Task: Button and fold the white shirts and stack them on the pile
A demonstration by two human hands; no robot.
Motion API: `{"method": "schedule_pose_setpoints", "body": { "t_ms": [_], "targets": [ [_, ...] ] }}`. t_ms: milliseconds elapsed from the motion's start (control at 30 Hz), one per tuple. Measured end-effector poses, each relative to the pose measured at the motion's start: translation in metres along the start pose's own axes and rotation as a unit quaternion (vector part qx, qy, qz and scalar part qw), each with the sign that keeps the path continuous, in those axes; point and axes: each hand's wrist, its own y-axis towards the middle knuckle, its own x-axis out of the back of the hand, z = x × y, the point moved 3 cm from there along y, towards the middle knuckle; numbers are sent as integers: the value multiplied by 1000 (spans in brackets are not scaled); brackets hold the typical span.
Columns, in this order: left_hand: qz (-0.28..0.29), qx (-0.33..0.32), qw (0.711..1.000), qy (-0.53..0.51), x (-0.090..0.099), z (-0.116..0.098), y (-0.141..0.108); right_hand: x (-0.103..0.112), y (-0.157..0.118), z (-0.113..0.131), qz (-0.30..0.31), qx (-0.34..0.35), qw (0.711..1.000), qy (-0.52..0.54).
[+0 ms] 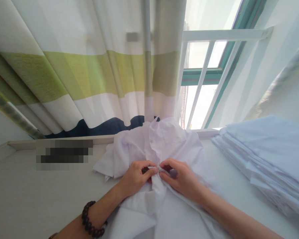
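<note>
A white shirt [139, 146] with a chest pocket lies rumpled in front of me, its front facing up. My left hand [139, 175] pinches the cloth along the shirt's front opening between thumb and fingers. Close beside it, my right hand [177, 173] grips the other edge of the opening in the same way. The fingertips of both hands almost meet at the middle of the shirt. Any button there is too small or too covered to make out. Below the hands the lower cloth spreads in folds toward me.
A stack of folded white cloth [269, 152] stands on the right of the white surface [20, 199]. At the back hang curtains [89, 73] with a green band. A white railing [224, 35] crosses the window behind. A blurred-out dark patch [67, 152] lies at left.
</note>
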Motion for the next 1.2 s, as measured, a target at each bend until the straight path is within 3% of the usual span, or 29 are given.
{"method": "schedule_pose_setpoints", "body": {
  "t_ms": [433,767,1200],
  "targets": [
    [-25,-68,992,106,-1,-3,-2,3,1,1,47,-25,994,93],
    [-12,-83,993,85,0,1,1,-4,-4,6,28,64,998,-10],
    [-39,-53,994,82,-1,4,3,-4,-3,8,-27,81,996,-23]
  ]
}}
